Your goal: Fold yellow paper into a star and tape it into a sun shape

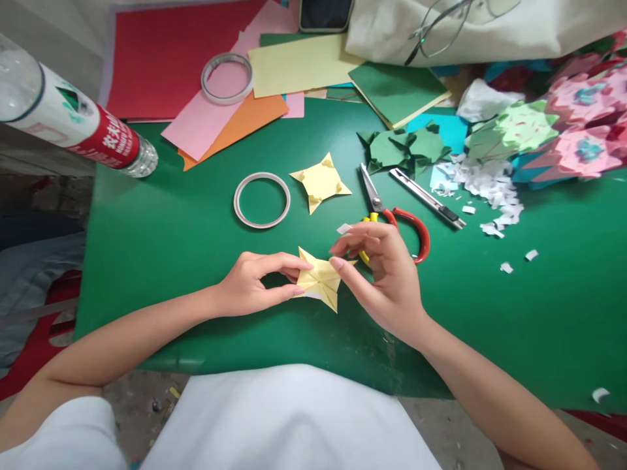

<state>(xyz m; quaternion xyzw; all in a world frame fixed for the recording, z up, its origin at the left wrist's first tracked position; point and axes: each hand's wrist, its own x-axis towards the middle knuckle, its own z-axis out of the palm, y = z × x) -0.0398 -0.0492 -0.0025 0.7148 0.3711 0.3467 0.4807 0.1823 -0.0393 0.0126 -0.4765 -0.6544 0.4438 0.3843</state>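
Note:
A folded yellow paper star (321, 282) sits between both hands just above the green table (171, 261). My left hand (255, 284) pinches its left edge between thumb and forefinger. My right hand (382, 274) has fingers curled, its forefinger tip touching the star's upper right point. A small white scrap (344, 228) shows just above the right fingers. A second yellow folded star (321, 183) lies flat farther back.
Two tape rings (262, 200) (228, 78), red-handled scissors (392, 215), a utility knife (426, 197), green folded pieces (406, 149), white paper scraps (490, 189), coloured sheets (220, 65), a water bottle (73, 117), paper flowers (563, 130), glasses (441, 26) and a phone (326, 14).

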